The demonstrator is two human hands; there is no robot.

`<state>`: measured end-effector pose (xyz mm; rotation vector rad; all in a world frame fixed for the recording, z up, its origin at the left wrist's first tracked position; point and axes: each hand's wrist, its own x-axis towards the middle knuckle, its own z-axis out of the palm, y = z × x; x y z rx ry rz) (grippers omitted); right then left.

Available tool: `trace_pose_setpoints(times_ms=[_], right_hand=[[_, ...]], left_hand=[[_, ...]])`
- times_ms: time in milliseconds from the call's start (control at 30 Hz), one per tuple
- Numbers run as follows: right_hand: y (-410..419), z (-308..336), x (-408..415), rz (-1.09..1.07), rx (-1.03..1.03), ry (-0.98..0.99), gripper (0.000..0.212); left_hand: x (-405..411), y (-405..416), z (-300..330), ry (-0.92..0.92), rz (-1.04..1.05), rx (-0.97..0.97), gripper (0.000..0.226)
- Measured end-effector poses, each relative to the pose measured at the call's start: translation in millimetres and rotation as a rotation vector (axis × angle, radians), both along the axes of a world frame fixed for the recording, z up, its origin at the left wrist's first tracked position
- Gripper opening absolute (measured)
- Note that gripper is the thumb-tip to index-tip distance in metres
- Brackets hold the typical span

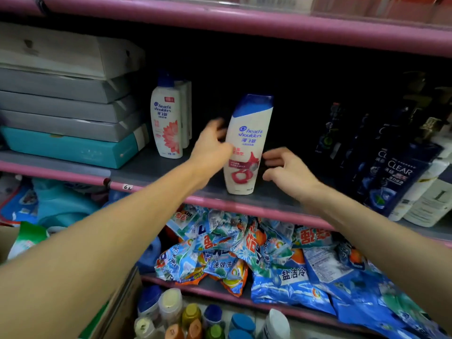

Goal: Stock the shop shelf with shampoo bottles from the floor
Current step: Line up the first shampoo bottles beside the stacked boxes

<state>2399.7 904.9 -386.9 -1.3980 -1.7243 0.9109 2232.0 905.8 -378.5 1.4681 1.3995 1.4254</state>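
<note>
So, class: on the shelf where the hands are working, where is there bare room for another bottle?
Bare shelf lies between the pump bottles and the bottle being placed, and between that bottle and the dark Clear bottles. The left end holds stacked boxes; the right end is crowded.

The white shampoo bottle (247, 152) near the shelf's front edge looks like smooth glossy plastic, its blue cap (253, 104) likewise. The shelf (151, 167) has a matt grey surface with a painted pink rim. At its left end, stacked boxes (66, 104) appear matt cardboard. Below, detergent bags (244, 255) are crinkled shiny film.
</note>
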Motion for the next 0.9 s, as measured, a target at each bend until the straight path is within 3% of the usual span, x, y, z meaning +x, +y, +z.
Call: trace_pose_setpoints(times_ms=[67, 133, 300, 533, 633, 767, 900], right_hand=[[2, 18, 2, -0.017, 0.172, -0.013, 0.062], [2, 39, 1, 0.032, 0.358, 0.003, 0.074], [4, 60, -7, 0.184, 0.531, -0.088, 0.07], [7, 47, -9, 0.144, 0.556, -0.113, 0.061], [10, 49, -9, 0.169, 0.512, -0.066, 0.062], [7, 27, -7, 0.214, 0.445, 0.095, 0.076], [9, -12, -10, 0.106, 0.171, 0.105, 0.073]], left_hand=[[1, 1, 23, 0.0, 0.0, 0.105, 0.081], [6, -3, 42, 0.1, -0.035, 0.211, 0.084], [17, -10, 50, 0.385, 0.06, 0.331, 0.061], [14, -8, 52, 0.455, 0.107, 0.32, 0.058], [15, -12, 40, 0.508, 0.078, 0.301, 0.07], [2, -13, -6, 0.513, 0.138, 0.079, 0.073], [-2, -19, -36, 0.531, 0.055, -0.041, 0.054]])
